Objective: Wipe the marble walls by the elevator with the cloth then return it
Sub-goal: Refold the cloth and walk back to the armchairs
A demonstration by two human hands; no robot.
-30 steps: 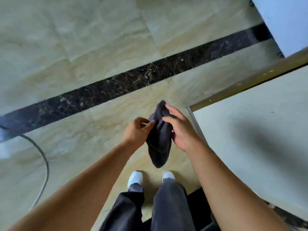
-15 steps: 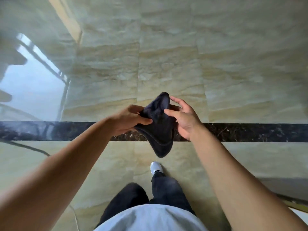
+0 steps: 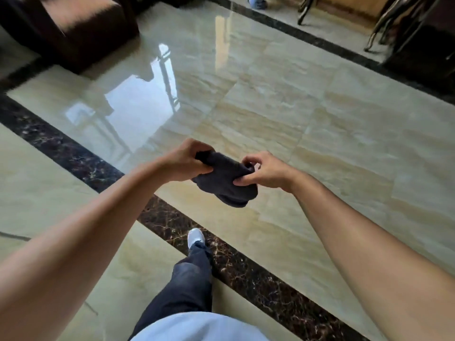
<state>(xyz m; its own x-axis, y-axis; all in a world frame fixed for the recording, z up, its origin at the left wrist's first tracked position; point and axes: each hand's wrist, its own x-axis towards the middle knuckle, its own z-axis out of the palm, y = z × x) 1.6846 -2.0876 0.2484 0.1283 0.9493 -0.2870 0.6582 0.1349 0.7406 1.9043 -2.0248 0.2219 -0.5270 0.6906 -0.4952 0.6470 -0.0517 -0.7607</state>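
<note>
I have the dark cloth [image 3: 225, 179] bunched between both hands at about waist height, out in front of me over the glossy marble floor [image 3: 307, 107]. My left hand [image 3: 183, 159] has a closed grip on the upper left end of the bundle, fingers curled over it and thumb under. My right hand [image 3: 264, 172] pinches the right end between thumb and fingers, also closed on the fabric. The cloth's long axis runs from upper left to lower right between the 2 grips, and its slack belly hangs below and slightly toward the right hand. Both hands are equally near; neither has to reach.

No wall shows from here, only floor, a dark inlaid strip [image 3: 221, 257] under my leading foot [image 3: 195, 238], and a brown armchair [image 3: 73, 28] far left. I judge I am carrying the cloth back to its place.
</note>
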